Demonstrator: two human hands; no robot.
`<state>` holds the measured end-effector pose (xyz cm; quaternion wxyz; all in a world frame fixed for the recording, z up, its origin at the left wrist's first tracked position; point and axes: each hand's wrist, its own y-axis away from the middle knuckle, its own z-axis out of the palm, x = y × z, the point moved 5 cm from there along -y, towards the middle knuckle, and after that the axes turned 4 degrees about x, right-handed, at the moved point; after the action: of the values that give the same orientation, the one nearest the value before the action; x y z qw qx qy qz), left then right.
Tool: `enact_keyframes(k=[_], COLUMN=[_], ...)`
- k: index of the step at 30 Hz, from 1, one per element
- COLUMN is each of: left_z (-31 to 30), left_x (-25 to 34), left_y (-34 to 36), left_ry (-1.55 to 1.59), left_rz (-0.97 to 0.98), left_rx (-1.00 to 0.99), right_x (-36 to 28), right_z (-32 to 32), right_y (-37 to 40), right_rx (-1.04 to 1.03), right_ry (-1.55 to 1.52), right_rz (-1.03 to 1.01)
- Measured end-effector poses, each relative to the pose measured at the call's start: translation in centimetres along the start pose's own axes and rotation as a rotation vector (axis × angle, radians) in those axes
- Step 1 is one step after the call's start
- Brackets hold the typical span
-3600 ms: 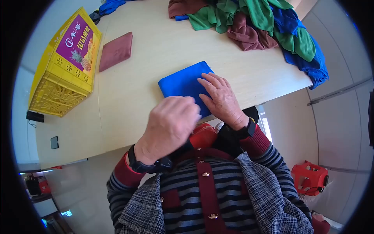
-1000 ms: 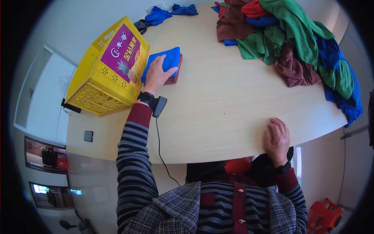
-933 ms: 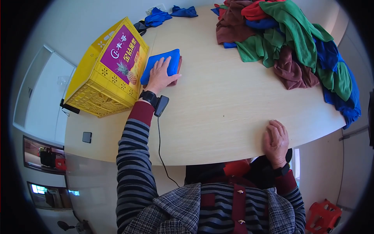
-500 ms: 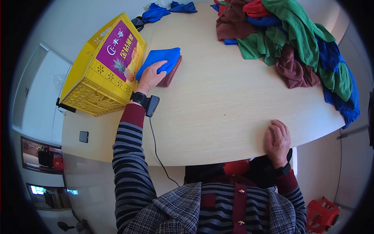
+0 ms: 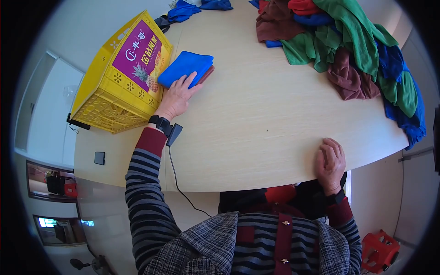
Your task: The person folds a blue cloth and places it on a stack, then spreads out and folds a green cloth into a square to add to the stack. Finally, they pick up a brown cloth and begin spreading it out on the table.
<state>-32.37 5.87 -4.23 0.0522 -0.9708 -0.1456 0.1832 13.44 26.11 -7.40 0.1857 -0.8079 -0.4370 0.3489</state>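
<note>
A folded blue cloth [image 5: 187,65] lies on the table beside the yellow crate, on top of a folded brown cloth [image 5: 207,74] that shows only along its right edge. My left hand [image 5: 176,97] rests at the near edge of this stack, fingers stretched out over the blue cloth and thumb reaching toward the brown one. It does not grip either cloth. At the table's front edge, my right hand [image 5: 331,166] lies loosely with its fingers slightly bent and nothing visible in it.
The yellow crate [image 5: 103,98] with a pineapple label stands at the left. Heaped green, brown, red and blue cloths [image 5: 362,50] cover the table's right side. More blue cloths [image 5: 184,11] lie at the back. A small dark flat object [image 5: 99,158] sits at the left front.
My left hand has drawn back toward me, from the top of the blue cloth to its near edge. The blue cloth now covers more of the brown one. My right hand stays put.
</note>
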Motion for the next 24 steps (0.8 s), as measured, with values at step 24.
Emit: enact_keyframes(k=[24], left_z=[1.3], left_x=[1.5], left_y=[-5.2], left_ry=[-0.009], left_rz=[-0.002], left_rx=[0.265], right_x=[-0.1], right_z=[-0.8], right_y=[-0.4], right_rx=[0.029], right_ry=[-0.072], right_rz=[-0.009])
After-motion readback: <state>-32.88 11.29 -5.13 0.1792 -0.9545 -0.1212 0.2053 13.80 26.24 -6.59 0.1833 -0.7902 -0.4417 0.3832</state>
